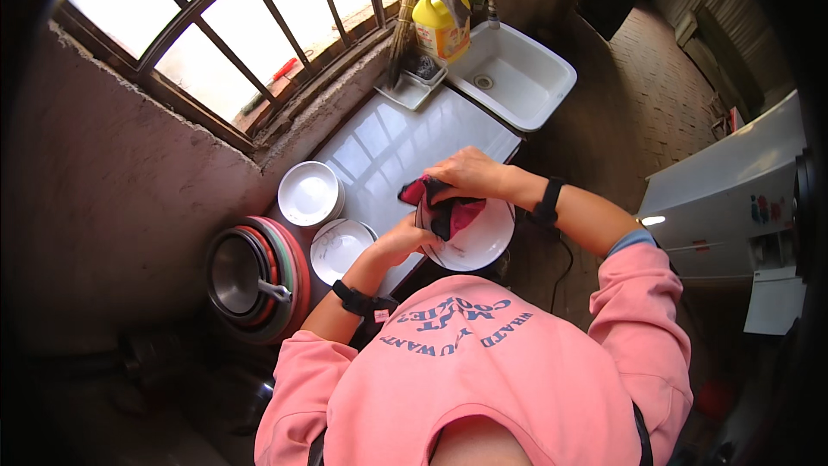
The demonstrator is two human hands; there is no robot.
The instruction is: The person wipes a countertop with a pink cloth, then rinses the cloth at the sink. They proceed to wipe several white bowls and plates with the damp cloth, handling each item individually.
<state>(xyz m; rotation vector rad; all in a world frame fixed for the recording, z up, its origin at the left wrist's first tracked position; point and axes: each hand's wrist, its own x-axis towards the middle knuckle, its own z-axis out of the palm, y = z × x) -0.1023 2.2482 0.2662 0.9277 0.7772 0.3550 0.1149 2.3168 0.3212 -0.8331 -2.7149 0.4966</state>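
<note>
A white bowl [486,239] is held tilted in front of my body, just off the counter's front edge. My left hand [409,237] grips its left rim. In my right hand [467,175] is a pink and black cloth [467,215], pressed over the bowl's rim and partly down inside it. Part of the cloth lies against the fingers of my left hand. To the left on the counter stand a stack of white bowls [309,193] and, nearer to me, white plates or shallow bowls [339,249] with a dark pattern.
A pale countertop [381,142] runs beneath a barred window. Nested basins [294,272] with a metal pan [236,275] sit at the left. A white sink [517,77], yellow jug [440,26], brush [402,32] and small tray [411,90] are farther off. A white refrigerator [724,207] stands right.
</note>
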